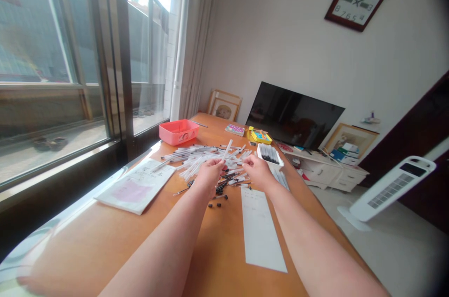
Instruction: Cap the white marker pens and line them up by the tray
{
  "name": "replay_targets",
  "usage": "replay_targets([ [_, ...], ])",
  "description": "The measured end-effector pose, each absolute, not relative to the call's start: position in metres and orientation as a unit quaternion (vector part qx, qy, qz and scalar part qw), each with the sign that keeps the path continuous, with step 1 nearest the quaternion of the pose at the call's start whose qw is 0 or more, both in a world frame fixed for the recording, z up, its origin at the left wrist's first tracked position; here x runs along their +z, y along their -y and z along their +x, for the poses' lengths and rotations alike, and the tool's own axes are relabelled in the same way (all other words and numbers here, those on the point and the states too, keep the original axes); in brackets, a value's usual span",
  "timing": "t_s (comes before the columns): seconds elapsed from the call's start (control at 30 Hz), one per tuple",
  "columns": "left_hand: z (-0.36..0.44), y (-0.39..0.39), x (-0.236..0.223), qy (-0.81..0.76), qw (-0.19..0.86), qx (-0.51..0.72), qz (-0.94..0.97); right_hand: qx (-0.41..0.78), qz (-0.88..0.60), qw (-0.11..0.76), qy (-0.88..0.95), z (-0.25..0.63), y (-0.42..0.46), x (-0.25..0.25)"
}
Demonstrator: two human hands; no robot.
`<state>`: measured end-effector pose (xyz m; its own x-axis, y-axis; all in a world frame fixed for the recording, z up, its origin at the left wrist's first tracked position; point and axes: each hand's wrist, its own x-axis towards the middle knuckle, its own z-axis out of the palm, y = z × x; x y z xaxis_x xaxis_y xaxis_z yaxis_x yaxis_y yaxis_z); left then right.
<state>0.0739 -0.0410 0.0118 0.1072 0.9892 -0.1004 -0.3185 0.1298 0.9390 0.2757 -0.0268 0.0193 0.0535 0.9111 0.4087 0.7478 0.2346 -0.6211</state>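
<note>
My left hand (pixel 210 174) is closed in a pinch on a whitish pen barrel (pixel 228 148), which points up and away from me. A short gap to the right, my right hand (pixel 258 170) has its thumb and fingers pressed together; whatever it may hold is too small to make out. Beneath and beyond both hands lies a loose heap of white pen barrels (pixel 196 155). Black pen caps (pixel 220 189) and dark-tipped pieces are scattered on the near side of the heap. Just past my right hand stands a white tray (pixel 280 162) filled with black-ended pens.
A pink plastic basket (pixel 178 134) stands at the back left of the wooden table (pixel 147 250). Left lies a notebook (pixel 136 184); a white paper strip (pixel 262 236) is near my right forearm. A yellow box (pixel 258 136) and a colourful booklet (pixel 234 129) sit farther back.
</note>
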Motion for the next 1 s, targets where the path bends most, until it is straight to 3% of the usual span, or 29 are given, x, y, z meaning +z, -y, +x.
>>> replay_targets([
  [0.1,0.077,0.044,0.012,-0.407,0.629,0.484,0.452,0.227,-0.555,0.602,0.528,0.282,0.039,0.026],
  [0.27,0.083,0.05,0.01,-0.39,0.638,0.402,0.529,0.306,-0.47,0.761,0.325,0.299,0.064,0.021],
  [0.5,0.085,0.054,0.009,-0.403,0.608,0.353,0.586,0.307,-0.422,0.812,0.261,0.313,0.077,0.018],
  [1.0,0.088,0.054,0.007,-0.416,0.587,0.325,0.613,0.279,-0.425,0.816,0.275,0.312,0.081,0.025],
])
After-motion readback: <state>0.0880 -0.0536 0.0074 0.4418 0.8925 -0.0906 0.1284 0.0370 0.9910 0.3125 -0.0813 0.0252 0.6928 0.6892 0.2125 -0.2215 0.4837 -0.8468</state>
